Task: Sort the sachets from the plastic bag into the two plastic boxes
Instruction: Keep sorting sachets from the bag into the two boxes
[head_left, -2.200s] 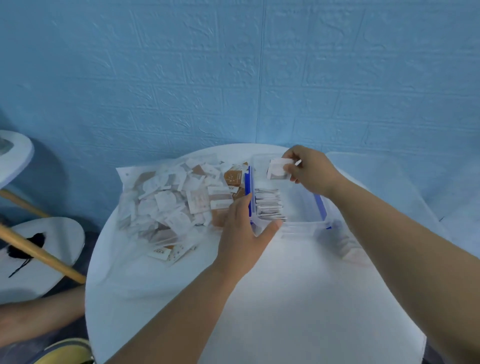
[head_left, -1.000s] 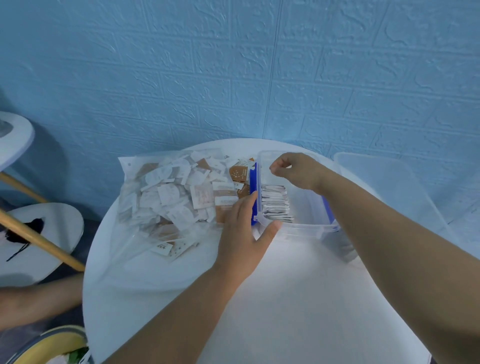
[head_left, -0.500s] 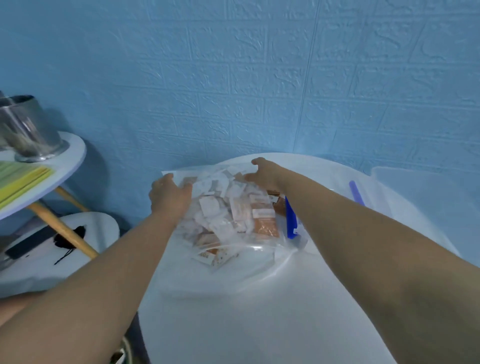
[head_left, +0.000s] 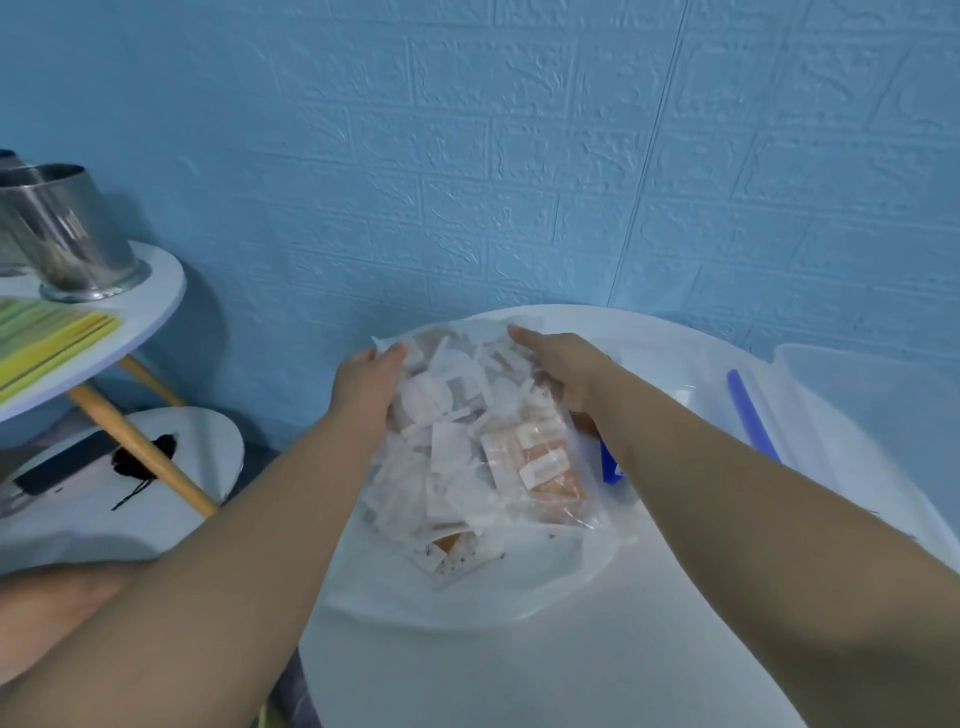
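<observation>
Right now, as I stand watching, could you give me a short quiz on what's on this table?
1. True or false: the left hand and the right hand both touch the bag.
2. What colours are the sachets in the bag? A) white and orange-brown B) green and black C) all blue
3. Fill the gap: the box with blue clips lies to the bag's ____.

Key: 1 true; 2 A; 3 right.
</observation>
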